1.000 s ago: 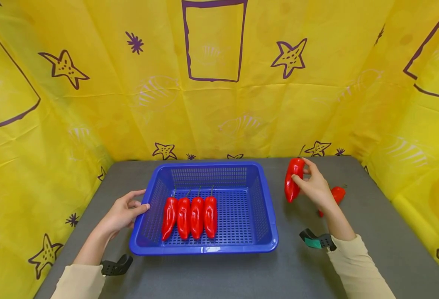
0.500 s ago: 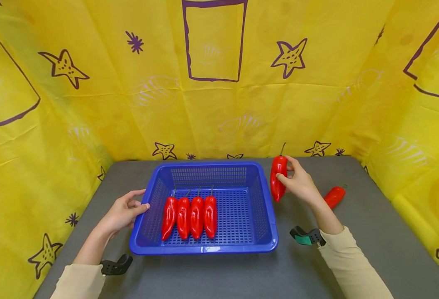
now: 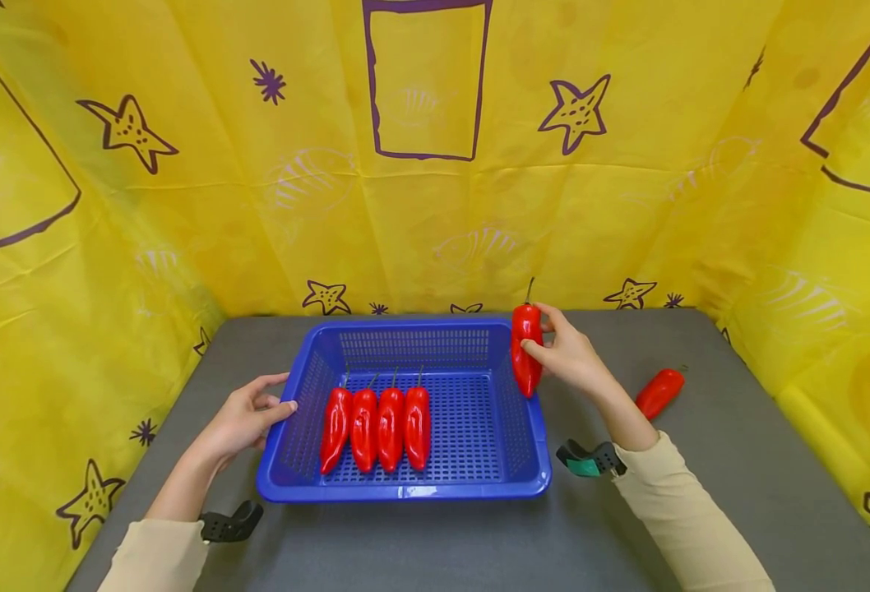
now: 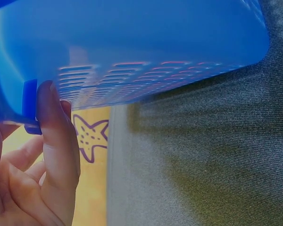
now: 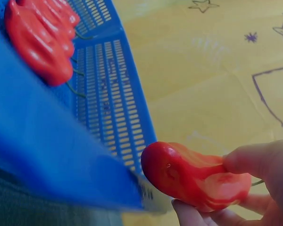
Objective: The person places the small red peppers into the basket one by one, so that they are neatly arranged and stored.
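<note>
A blue plastic basket [image 3: 405, 492] with perforated walls stands on the grey table. Inside, several red peppers [image 3: 378, 432] lie side by side in a row left of centre, stems toward the far wall. My left hand [image 3: 246, 418] pinches the basket's left rim, its thumb over the edge and its fingers outside. Between thumb and fingers, my right hand [image 3: 570, 352] holds another red pepper [image 3: 526, 349] nearly upright above the right rim, stem up. In the right wrist view that held pepper [image 5: 193, 176] points its tip toward the basket wall [image 5: 111, 108].
One more red pepper [image 3: 659, 393] lies on the table right of the basket, beyond my right forearm. A yellow cloth [image 3: 435, 230] with purple starfish drawings encloses the table at the back and both sides. Black straps [image 3: 590, 460] are worn on both wrists.
My right hand has carried its pepper leftward, from the table's right side to above the basket's right rim. The left hand and the basket have stayed where they were.
</note>
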Available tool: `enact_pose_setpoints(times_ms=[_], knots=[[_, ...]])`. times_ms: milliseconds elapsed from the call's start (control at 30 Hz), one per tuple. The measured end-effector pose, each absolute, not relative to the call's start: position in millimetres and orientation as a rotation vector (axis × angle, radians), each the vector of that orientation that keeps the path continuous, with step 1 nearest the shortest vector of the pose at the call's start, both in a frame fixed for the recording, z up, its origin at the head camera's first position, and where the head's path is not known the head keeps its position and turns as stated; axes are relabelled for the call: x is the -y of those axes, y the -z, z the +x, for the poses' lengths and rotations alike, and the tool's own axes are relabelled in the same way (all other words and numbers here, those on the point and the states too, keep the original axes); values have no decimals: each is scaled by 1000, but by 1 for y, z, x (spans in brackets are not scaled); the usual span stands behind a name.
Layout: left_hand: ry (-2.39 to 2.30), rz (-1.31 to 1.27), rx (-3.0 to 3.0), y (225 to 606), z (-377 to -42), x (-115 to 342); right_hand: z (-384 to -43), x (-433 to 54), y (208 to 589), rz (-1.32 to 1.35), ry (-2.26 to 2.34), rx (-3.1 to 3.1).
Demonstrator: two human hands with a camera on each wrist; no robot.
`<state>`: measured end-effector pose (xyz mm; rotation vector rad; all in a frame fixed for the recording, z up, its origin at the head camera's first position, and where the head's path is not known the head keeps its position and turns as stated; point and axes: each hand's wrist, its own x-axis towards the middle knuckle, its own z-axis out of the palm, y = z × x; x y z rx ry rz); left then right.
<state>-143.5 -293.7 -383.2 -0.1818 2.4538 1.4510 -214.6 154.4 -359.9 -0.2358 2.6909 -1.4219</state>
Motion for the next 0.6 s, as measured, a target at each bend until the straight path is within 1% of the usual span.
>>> enact_pose_setpoints(times_ms=[600], knots=[[-1449, -193, -2449, 383, -144, 294, -217, -113, 356, -342, 1274, -2678]])
